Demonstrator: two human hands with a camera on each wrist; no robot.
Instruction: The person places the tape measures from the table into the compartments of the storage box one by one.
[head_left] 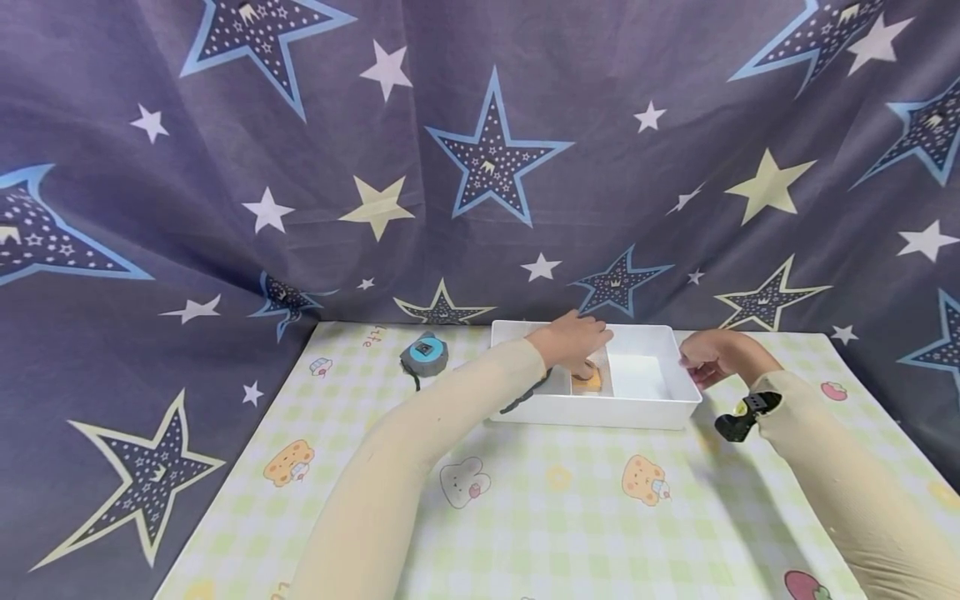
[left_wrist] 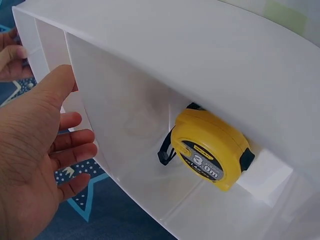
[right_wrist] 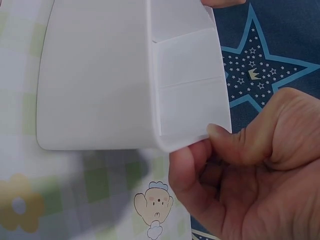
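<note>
A white divided box (head_left: 600, 410) stands near the back of the table. With thumb and curled index finger, my right hand (right_wrist: 250, 175) pinches its rim at the right end. My left hand (head_left: 572, 340) reaches over the box, one digit dipping into the narrow middle compartment at a small orange-yellow thing (head_left: 587, 382). In the left wrist view its thumb goes behind a divider (left_wrist: 100, 95), tip hidden, its other visible fingers loosely bent; I cannot tell whether it grips the orange-yellow thing. A yellow tape measure (left_wrist: 207, 150) with a black strap lies in the left compartment.
A grey-and-blue tape measure (head_left: 425, 356) with a black strap lies on the table left of the box. The table wears a green-checked cloth (head_left: 540, 517) with printed cartoon figures. A dark star-patterned curtain (head_left: 480, 250) hangs right behind the box.
</note>
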